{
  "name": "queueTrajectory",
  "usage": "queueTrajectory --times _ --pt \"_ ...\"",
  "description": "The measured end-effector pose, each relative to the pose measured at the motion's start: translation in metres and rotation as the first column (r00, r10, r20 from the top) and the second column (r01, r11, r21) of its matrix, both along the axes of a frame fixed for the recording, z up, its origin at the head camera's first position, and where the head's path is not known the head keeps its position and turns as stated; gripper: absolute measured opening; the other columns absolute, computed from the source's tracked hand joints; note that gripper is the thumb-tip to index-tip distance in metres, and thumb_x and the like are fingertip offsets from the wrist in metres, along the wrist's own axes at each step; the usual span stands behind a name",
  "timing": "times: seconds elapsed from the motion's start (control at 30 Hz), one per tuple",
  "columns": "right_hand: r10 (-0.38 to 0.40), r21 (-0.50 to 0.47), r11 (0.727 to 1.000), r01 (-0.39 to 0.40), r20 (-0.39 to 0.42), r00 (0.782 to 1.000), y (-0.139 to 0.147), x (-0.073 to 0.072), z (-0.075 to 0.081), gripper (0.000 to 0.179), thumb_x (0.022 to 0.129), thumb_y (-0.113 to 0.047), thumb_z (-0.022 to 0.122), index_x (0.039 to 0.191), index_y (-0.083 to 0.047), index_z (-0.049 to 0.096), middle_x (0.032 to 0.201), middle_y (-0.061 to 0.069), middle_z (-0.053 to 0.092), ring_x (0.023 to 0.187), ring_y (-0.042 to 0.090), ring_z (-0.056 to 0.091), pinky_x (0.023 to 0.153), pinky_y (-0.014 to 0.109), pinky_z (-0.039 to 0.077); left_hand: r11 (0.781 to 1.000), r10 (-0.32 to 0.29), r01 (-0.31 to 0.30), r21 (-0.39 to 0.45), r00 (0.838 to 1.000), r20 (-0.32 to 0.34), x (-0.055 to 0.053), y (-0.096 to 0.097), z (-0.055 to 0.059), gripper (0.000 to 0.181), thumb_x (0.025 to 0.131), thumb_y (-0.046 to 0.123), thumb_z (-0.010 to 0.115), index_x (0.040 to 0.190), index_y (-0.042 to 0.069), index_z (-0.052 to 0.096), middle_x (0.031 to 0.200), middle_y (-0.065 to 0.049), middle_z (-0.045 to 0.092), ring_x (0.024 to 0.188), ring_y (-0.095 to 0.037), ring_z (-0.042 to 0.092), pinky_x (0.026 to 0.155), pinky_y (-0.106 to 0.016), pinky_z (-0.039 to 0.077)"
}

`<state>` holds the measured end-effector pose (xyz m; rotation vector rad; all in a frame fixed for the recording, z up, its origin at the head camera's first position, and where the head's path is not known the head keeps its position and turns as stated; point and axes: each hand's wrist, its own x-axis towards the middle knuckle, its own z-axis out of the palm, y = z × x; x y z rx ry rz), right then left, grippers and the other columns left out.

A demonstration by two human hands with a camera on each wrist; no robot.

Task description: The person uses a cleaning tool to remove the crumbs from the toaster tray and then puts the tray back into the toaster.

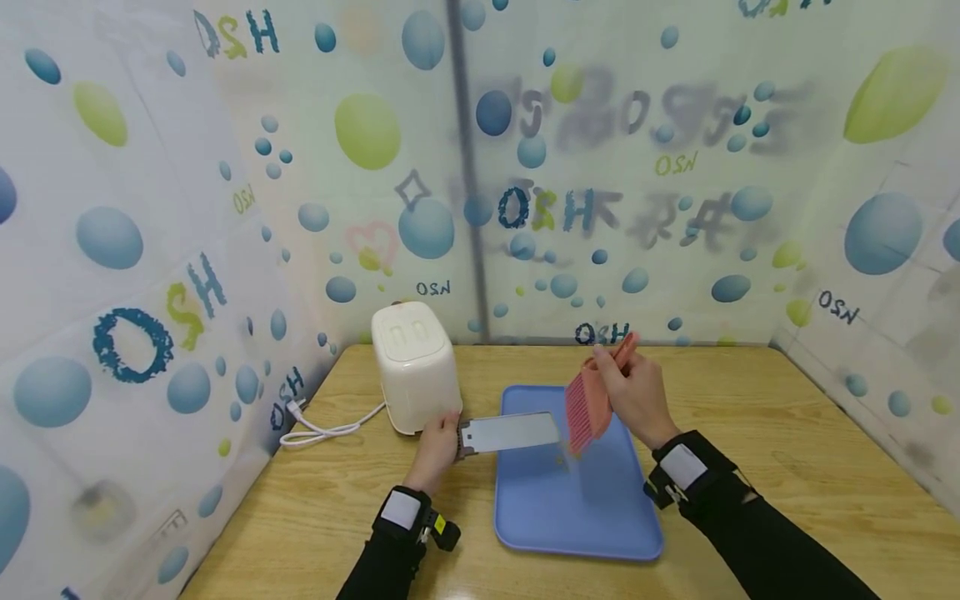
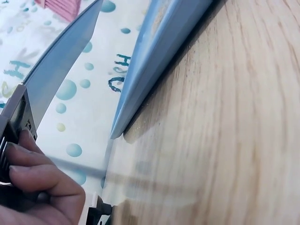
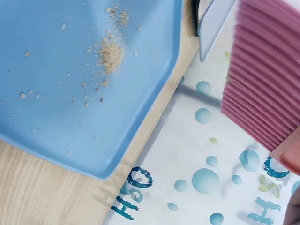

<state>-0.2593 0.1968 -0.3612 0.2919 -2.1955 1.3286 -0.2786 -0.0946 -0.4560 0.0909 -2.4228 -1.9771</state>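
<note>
My left hand (image 1: 437, 450) grips a flat metal crumb tray (image 1: 512, 432) by its dark end, holding it out over the left part of a blue tray (image 1: 577, 525). In my right hand (image 1: 641, 398) is a pink brush (image 1: 587, 408), held by its handle with the bristles (image 3: 267, 70) pointing down, close to the crumb tray's far end. A small heap of tan crumbs (image 3: 111, 56) lies on the blue tray, with loose specks scattered around it. The left wrist view shows curled fingers (image 2: 42, 173) at the crumb tray's end.
Just beyond my left hand stands a white toaster (image 1: 416, 375) on the wooden table (image 1: 750, 433). Its white cord (image 1: 330, 432) and plug lie to the left. Patterned curtains (image 1: 675, 208) with bubbles and letters enclose the back and sides.
</note>
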Motion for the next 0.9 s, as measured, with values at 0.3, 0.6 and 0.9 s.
queueTrajectory --times 0.3,0.6,0.9 --pt "0.178 -0.025 0.984 -0.177 0.066 0.982 -0.019 -0.002 0.017 0.038 0.106 -0.031 0.055 0.104 0.003 0.072 0.070 0.015 0.067 0.046 0.017 0.055 0.040 0.028 0.041 0.999 -0.051 0.051 0.011 0.999 0.009 0.001 0.006 -0.001 0.042 0.112 0.028 0.036 0.116 -0.006 0.060 0.092 -0.008 0.061 0.079 -0.015 0.058 0.068 -0.027 0.047" --pt "0.385 -0.084 0.923 -0.376 0.171 0.907 -0.056 -0.001 0.023 0.036 0.106 -0.030 0.056 0.115 0.003 0.070 0.078 0.015 0.072 0.051 0.022 0.065 0.046 0.036 0.052 0.995 -0.082 0.082 0.060 0.997 -0.002 0.000 0.010 -0.002 0.044 0.112 0.029 0.038 0.113 -0.008 0.060 0.085 -0.008 0.063 0.069 -0.013 0.060 0.060 -0.024 0.049" --pt "0.418 -0.094 0.909 -0.407 0.226 0.880 -0.082 -0.002 0.018 0.038 0.105 -0.034 0.059 0.119 0.000 0.070 0.081 0.013 0.073 0.054 0.022 0.064 0.046 0.030 0.050 0.996 -0.086 0.086 0.022 0.996 -0.002 0.004 0.014 0.004 0.043 0.112 0.028 0.036 0.105 -0.006 0.061 0.083 -0.007 0.059 0.069 -0.012 0.055 0.060 -0.024 0.048"
